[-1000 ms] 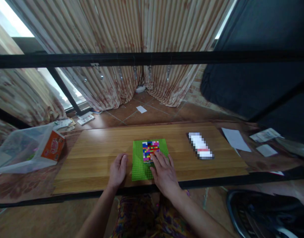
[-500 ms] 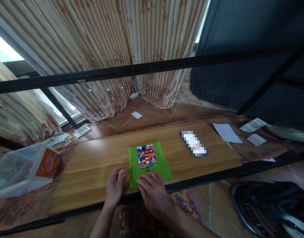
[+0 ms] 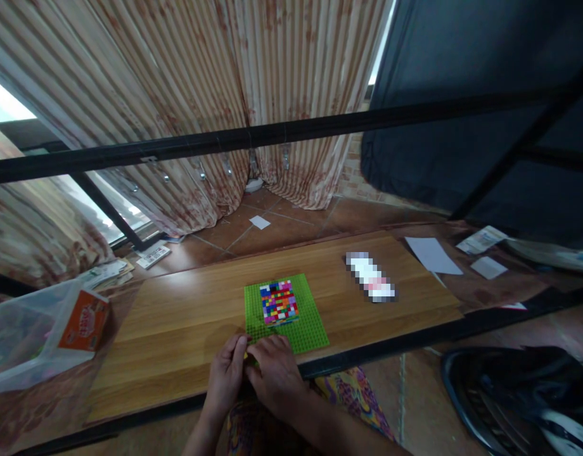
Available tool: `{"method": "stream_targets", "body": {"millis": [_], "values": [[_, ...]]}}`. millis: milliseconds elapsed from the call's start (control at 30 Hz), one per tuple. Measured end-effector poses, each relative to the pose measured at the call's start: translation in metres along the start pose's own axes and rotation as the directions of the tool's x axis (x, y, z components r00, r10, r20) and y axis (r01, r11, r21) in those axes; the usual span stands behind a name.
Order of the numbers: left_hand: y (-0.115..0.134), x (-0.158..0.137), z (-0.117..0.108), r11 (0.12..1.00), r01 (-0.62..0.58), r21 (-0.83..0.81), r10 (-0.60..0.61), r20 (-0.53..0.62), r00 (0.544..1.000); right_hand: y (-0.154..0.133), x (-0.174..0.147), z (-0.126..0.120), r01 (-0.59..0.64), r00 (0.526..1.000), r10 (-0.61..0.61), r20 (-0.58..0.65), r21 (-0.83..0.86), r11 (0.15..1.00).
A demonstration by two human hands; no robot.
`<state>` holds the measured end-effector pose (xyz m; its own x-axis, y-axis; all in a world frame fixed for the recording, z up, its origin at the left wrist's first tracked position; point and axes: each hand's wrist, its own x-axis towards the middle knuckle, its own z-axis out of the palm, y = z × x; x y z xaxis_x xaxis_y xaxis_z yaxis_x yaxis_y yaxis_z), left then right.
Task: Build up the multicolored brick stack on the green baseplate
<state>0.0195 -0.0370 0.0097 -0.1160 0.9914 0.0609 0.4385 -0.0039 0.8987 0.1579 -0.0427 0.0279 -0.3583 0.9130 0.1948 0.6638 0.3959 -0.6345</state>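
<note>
While yellow piece [image 3: 245, 356] shows between fingers [image 3: 271, 346]; brick block [image 3: 279, 303] sits beyond; apart

Pleated curtains [image 3: 187, 76] with reddish blotches fill the upper left and centre, and a black bar [image 3: 320, 126] crosses in front of them. A dark cover [image 3: 443, 76] takes up the upper right, beside a strip of brick wall [image 3: 351, 174]. On the tiled floor [image 3: 296, 234] at mid-frame lies a white card [image 3: 260, 222]. Papers [image 3: 104, 273] and a booklet [image 3: 153, 256] sit at centre left. Right of centre, a pixelated oblong [image 3: 370, 277] rests on the wooden board [image 3: 177, 316]; farther right lies a white sheet [image 3: 433, 255], near a packet [image 3: 481, 239]. A black, curved object [image 3: 491, 392] stands at lower right.
</note>
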Motion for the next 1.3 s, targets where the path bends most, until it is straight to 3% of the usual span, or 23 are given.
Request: {"method": "stream_targets", "body": {"millis": [267, 567, 733, 900, 1000, 1100, 1233, 1300], "values": [[0.002, -0.004, -0.003, 1.000, -0.018, 0.007, 0.017, 0.081, 0.997, 0.003, 0.008, 0.009, -0.028, 1.000, 0.027, -0.011, -0.027, 0.999], [0.001, -0.001, -0.004, 1.000, 0.003, 0.002, -0.003, 0.073, 0.997, 0.005, 0.010, 0.011, -0.004, 1.000, 0.003, -0.005, -0.029, 1.000], [0.000, 0.000, -0.003, 0.999, 0.037, -0.038, -0.035, 0.058, 0.998, 0.010, 0.003, -0.002, 0.051, 0.998, -0.053, 0.033, 0.079, 0.996], [-0.002, 0.001, -0.001, 0.993, 0.068, -0.100, -0.062, 0.070, 0.996, 0.006, -0.006, -0.040, 0.130, 0.989, -0.108, -0.105, 0.227, 0.965], [-0.003, 0.000, 0.000, 0.989, 0.086, -0.124, -0.077, 0.078, 0.994, 0.001, -0.008, -0.079, 0.250, 0.944, -0.166, -0.284, 0.288, 0.925], [-0.004, -0.001, 0.000, 0.990, 0.082, -0.119, -0.074, 0.063, 0.995, 0.006, -0.008, -0.119, 0.283, 0.875, -0.147, -0.461, 0.241, 0.928], [-0.005, 0.000, 0.002, 0.987, 0.081, -0.142, -0.075, 0.047, 0.996, 0.038, -0.008, -0.148, 0.075, 0.759, 0.113, -0.642, 0.258, 0.963], [-0.005, 0.002, 0.003, 0.975, 0.125, -0.186, -0.120, 0.034, 0.992, 0.059, -0.008, -0.146, -0.067, 0.751, 0.226, -0.620, 0.269, 0.961]]}}
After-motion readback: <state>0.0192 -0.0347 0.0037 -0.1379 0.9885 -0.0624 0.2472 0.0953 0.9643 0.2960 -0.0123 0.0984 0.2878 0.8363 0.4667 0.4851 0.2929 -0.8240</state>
